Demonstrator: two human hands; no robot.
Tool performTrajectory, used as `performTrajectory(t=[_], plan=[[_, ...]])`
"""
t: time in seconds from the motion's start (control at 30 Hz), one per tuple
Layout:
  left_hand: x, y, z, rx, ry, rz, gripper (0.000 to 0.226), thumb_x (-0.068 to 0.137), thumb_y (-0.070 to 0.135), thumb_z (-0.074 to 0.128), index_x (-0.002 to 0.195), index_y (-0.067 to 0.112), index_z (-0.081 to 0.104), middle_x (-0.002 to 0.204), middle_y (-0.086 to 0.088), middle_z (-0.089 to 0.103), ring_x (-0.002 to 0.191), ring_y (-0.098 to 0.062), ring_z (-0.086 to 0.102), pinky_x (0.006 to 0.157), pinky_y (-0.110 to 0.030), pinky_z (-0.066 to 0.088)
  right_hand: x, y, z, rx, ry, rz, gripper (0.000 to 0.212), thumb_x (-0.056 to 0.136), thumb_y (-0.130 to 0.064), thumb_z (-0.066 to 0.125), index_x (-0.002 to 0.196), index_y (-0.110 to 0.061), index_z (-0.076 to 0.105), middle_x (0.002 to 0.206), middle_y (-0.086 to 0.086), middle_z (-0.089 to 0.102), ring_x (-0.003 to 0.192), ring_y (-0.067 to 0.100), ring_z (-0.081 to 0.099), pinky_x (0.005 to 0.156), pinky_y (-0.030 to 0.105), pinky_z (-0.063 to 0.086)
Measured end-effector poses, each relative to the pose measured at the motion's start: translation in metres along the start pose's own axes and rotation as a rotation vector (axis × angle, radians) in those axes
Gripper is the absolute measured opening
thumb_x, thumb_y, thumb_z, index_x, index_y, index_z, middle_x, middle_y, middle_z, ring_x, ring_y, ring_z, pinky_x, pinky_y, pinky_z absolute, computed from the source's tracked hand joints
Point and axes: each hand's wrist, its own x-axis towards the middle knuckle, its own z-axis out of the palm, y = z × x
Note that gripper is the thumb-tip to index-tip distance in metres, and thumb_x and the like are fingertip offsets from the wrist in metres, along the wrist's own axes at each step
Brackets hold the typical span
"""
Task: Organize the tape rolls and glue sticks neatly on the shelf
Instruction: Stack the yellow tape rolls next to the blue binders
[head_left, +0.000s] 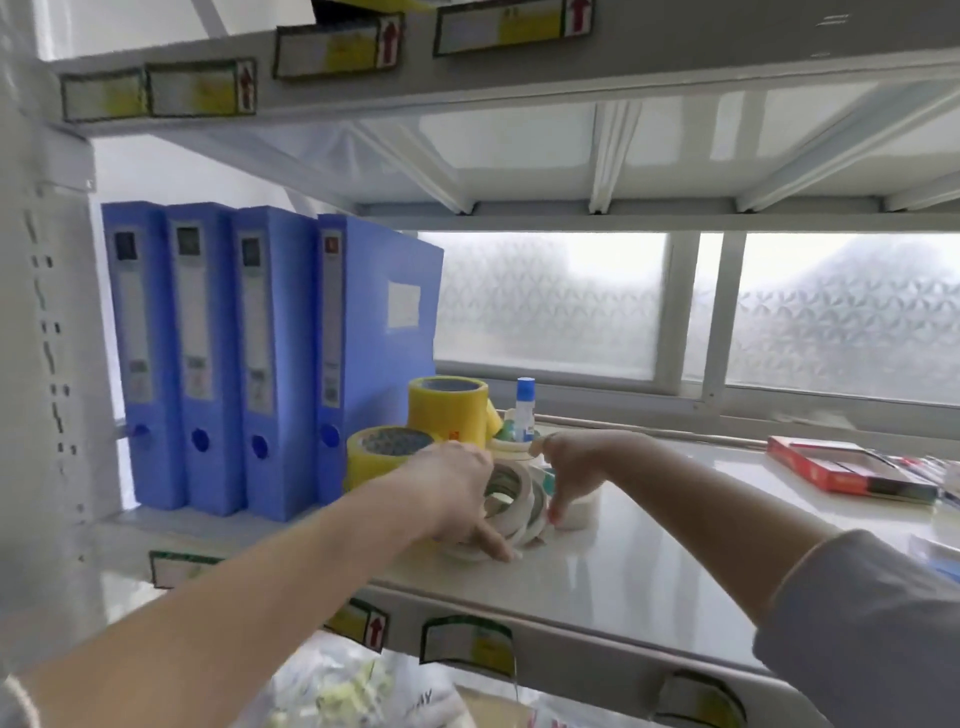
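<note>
Now | left hand (457, 493) grip curled on masking tape rolls (511, 499) | right hand (569, 467) grip apparently loose, touching them

Blue binders (208, 353); yellow tape rolls (448, 410); cream masking tape rolls (511, 493); blue-capped glue stick (525, 408); red box (841, 470).

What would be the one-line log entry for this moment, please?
phase: gathering | left hand: on cream tape rolls | right hand: on other side of rolls | glue stick: upright behind | yellow tape rolls: beside blue binders
</note>
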Motion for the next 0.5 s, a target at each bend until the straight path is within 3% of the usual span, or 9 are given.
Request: performTrajectory(t=[0.1, 0.23, 0.33, 0.5], plan=[[0.006, 0.007, 0.014, 0.121, -0.026, 0.045, 0.074, 0.073, 0.060, 0.067, 0.124, 0.009, 0.051, 0.127, -0.007, 0.053, 0.118, -0.024, 0.048, 0.103, -0.034, 0.034, 0.012, 0.000, 0.007, -0.037, -0.028, 0.017, 0.087, 0.068, -0.029, 0.082, 0.140, -0.010, 0.037, 0.135, 0.008, 0.050, 0.120, 0.025, 0.051, 0.101, 0.032, 0.043], [0.022, 0.007, 0.028, 0.013, -0.048, 0.050, 0.064, 0.079, 0.053, 0.066, 0.124, 0.010, 0.049, 0.123, -0.006, 0.055, 0.110, -0.024, 0.053, 0.086, -0.033, 0.045, 0.020, 0.001, 0.014, -0.059, -0.037, 0.000, 0.081, 0.068, -0.027, 0.082, 0.137, -0.015, 0.041, 0.131, 0.006, 0.053, 0.115, 0.024, 0.054, 0.096, 0.032, 0.047], [0.031, 0.008, 0.031, -0.006, -0.038, 0.045, 0.063, 0.081, 0.052, 0.064, 0.126, 0.011, 0.048, 0.125, -0.007, 0.055, 0.110, -0.024, 0.053, 0.088, -0.033, 0.046, 0.022, 0.003, 0.013, -0.038, -0.060, -0.015, 0.079, 0.069, -0.027, 0.081, 0.136, -0.015, 0.041, 0.129, 0.006, 0.052, 0.114, 0.024, 0.055, 0.093, 0.032, 0.050], [0.041, 0.010, 0.035, -0.023, -0.113, -0.033, 0.057, 0.085, 0.054, 0.057, 0.121, 0.012, 0.054, 0.119, -0.007, 0.057, 0.103, -0.024, 0.054, 0.076, -0.028, 0.042, 0.020, 0.002, 0.015, -0.077, -0.064, -0.012, 0.065, 0.072, -0.031, 0.078, 0.126, -0.011, 0.049, 0.122, 0.007, 0.056, 0.103, 0.022, 0.055, 0.090, 0.032, 0.047]])
